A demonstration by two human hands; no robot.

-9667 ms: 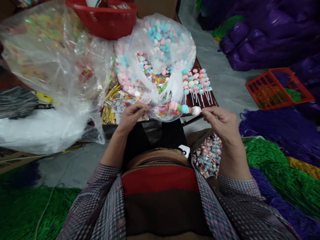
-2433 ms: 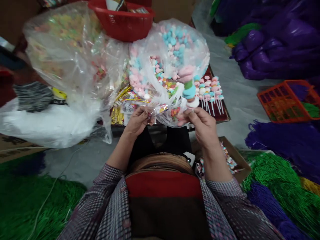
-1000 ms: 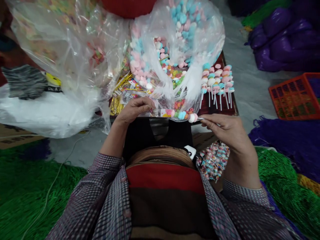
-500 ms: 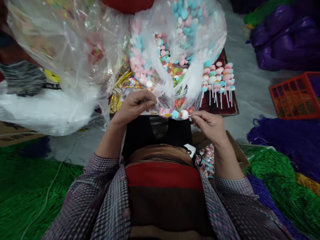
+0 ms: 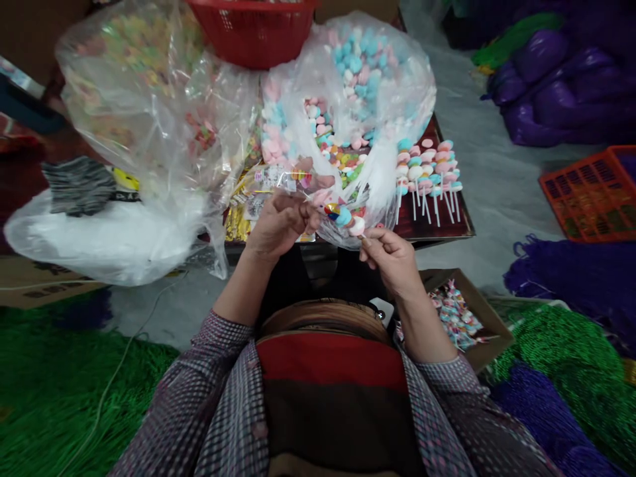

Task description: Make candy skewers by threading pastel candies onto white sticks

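Above the near edge of the tabletop (image 5: 420, 230), my right hand (image 5: 393, 258) pinches the candy skewer (image 5: 343, 216) — my left hand (image 5: 279, 226) curls beside its top, grip unclear.

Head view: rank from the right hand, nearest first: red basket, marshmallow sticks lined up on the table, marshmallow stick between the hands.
From the right hand:
1. held marshmallow stick: in its fingertips, toward the left hand
2. lined-up marshmallow sticks: ahead, slightly right, at the table's edge
3. red basket: far side, ahead and left
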